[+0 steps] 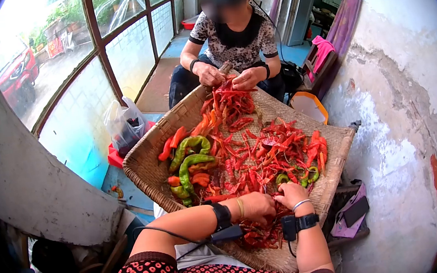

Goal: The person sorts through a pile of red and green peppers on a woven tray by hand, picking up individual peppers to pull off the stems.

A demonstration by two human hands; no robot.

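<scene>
Though beneath both hands [258, 207], red peppers [257, 178] also beyond them.

left hand [258, 208] with grip unclear, red car [18, 73] cut off, contents of plastic bag [120, 122] indistinct

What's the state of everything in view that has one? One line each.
Left hand, fingers curled at the peppers; grip hidden
Right hand, fingers bent, close beside left; grip unclear
Red peppers, loose, many shrivelled
Large green peppers, plump, grouped
Woven tray, loaded
Other person's hands, fingers on red peppers
Window pane, cracked
Purple curtain, tied back
Wall, peeling
</scene>
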